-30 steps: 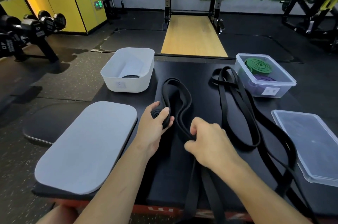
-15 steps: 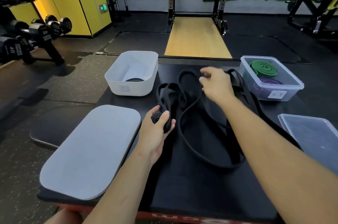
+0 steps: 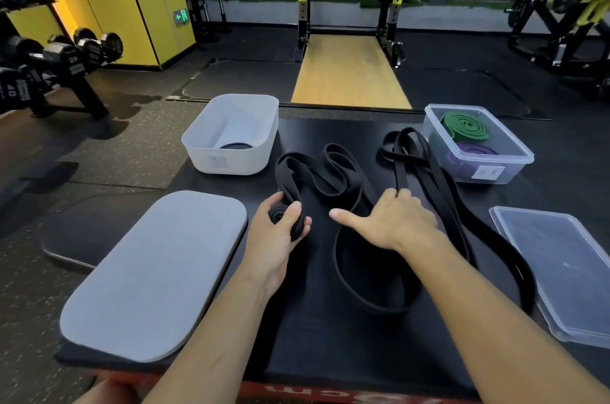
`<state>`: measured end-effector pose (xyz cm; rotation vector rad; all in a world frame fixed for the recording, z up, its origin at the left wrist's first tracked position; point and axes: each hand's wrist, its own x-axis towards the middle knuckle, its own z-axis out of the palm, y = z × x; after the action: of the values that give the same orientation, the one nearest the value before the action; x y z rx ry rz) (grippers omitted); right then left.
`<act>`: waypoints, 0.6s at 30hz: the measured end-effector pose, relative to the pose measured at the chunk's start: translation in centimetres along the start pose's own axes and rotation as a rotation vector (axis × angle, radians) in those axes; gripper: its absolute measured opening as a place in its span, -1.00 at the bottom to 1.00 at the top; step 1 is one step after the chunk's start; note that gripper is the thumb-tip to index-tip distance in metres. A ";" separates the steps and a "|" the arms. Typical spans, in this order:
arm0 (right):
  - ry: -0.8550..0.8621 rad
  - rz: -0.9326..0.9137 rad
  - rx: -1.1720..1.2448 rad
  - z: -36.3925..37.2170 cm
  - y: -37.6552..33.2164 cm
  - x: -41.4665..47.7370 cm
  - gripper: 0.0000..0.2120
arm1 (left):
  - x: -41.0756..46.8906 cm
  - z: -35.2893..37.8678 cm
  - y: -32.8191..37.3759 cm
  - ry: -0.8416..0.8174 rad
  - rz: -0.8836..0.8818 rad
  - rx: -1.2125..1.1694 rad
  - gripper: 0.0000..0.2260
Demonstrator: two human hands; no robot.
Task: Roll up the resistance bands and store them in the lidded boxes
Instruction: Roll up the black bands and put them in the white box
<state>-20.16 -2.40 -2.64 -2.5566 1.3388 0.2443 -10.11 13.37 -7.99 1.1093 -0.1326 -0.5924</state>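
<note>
Black band: rolled end gripped in the left hand, loose loops trailing beyond it and under the right hand. Right hand lies palm down, apart from the left, thumb out, fingertips bent onto a second band; grip cannot be confirmed. White tub beyond the left hand, clear box beyond the right holding green and purple rolls.

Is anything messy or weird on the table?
Messy, but nothing broken. One black band lies in loose twisted loops, only its end rolled in the left hand. The second black band sprawls from the clear box toward the near edge. The grey lid and clear lid lie off their boxes.
</note>
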 end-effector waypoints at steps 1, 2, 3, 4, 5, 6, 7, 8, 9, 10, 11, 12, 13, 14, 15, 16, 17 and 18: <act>-0.023 0.017 0.009 0.1 -0.5 0.1 0.26 | 0.0 0.0 0.0 0.002 -0.003 0.000 -0.70; -0.051 0.028 0.007 0.0 -0.9 0.2 0.19 | -0.1 0.0 0.1 0.002 -0.006 -0.004 -0.72; -0.068 0.026 -0.013 -0.2 -1.2 0.4 0.03 | -0.1 0.0 0.1 0.002 -0.008 -0.009 -0.73; -0.066 0.006 -0.027 -0.3 -1.4 0.7 -0.18 | -0.1 -0.1 0.2 0.004 -0.009 -0.011 -0.73; -0.047 -0.016 -0.023 -0.6 -1.5 0.9 -0.41 | -0.1 -0.1 0.1 0.003 -0.012 -0.009 -0.73; -0.026 -0.027 0.001 -0.8 -1.6 1.2 -0.58 | -0.1 -0.2 0.1 0.002 -0.014 -0.006 -0.72; -0.024 -0.025 0.042 -0.9 -1.6 1.5 -0.68 | 0.0 -0.2 0.1 0.002 -0.015 -0.006 -0.72; -0.041 -0.017 0.090 -1.1 -1.5 1.9 -0.72 | 0.0 -0.2 0.1 0.005 -0.018 -0.008 -0.73; -0.068 -0.007 0.137 -1.2 -1.4 2.3 -0.74 | 0.0 -0.2 0.1 0.006 -0.021 -0.012 -0.73; -0.096 -0.001 0.176 -1.6 -1.3 2.7 -0.75 | 0.0 -0.2 0.1 0.006 -0.023 -0.016 -0.73; -0.122 -0.006 0.201 -1.9 -1.2 2.9 -0.75 | 0.0 -0.2 0.1 0.005 -0.027 -0.019 -0.73; -0.135 -0.018 0.219 -2.3 -1.0 3.4 -0.75 | 0.0 -0.3 0.0 0.003 -0.031 -0.018 -0.72; -0.112 -0.031 0.227 -2.8 -0.9 3.9 -0.75 | 0.1 -0.3 0.0 -0.001 -0.034 -0.018 -0.71; -0.051 -0.042 0.228 -3.5 -0.9 4.6 -0.76 | 0.1 -0.4 0.0 -0.003 -0.036 -0.016 -0.70; 0.043 -0.054 0.226 -4.3 -1.0 5.3 -0.77 | 0.2 -0.5 0.0 -0.007 -0.037 -0.015 -0.70; 0.163 -0.061 0.242 -5.1 -1.2 5.9 -0.80 | 0.2 -0.5 0.0 -0.011 -0.040 -0.009 -0.69; 0.288 -0.071 0.278 -5.9 -1.3 6.6 -0.84 | 0.3 -0.5 0.0 -0.016 -0.041 -0.003 -0.68; 0.400 -0.091 0.326 -6.5 -1.5 7.2 -0.87 | 0.3 -0.4 -0.1 -0.015 -0.043 0.004 -0.67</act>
<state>-14.59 -9.10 1.96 -2.4507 1.2523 -0.4881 -9.73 13.55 -8.33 1.1141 -0.1230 -0.6386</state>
